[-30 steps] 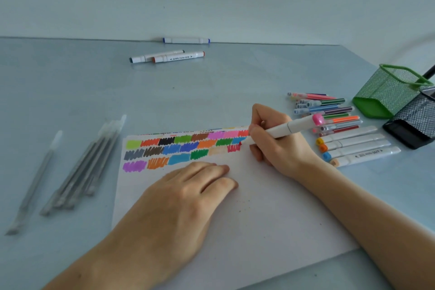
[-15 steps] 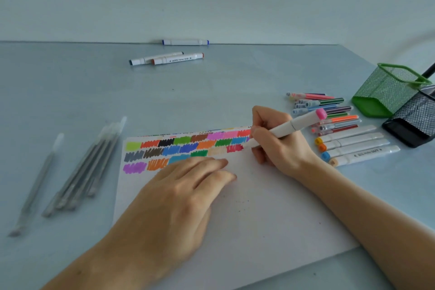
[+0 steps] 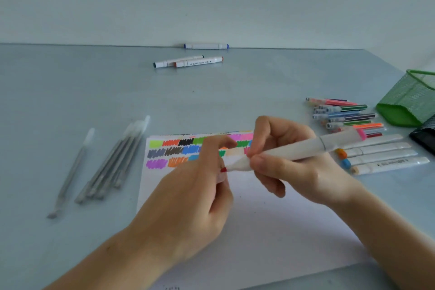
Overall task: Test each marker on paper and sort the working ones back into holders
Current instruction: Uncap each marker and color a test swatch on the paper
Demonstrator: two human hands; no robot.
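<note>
My right hand (image 3: 296,172) grips a white marker (image 3: 294,150) with a pink end cap, lifted off the paper (image 3: 270,231), its red tip pointing left. My left hand (image 3: 193,200) is raised at that tip and pinches a small pale cap (image 3: 221,178) between thumb and fingers. Rows of coloured test scribbles (image 3: 169,148) fill the paper's top edge. A green mesh holder (image 3: 409,101) and a black mesh holder (image 3: 426,136) lie tipped at the right edge.
Thin coloured markers (image 3: 346,115) and several thick white markers (image 3: 381,155) lie right of the paper. Three white markers (image 3: 199,62) rest near the back wall. Several clear grey pens (image 3: 113,160) lie to the left, one apart (image 3: 73,172).
My right hand lifted the marker off the paper and swung its tip left. My left hand rose from the paper and came up to the tip with the cap.
</note>
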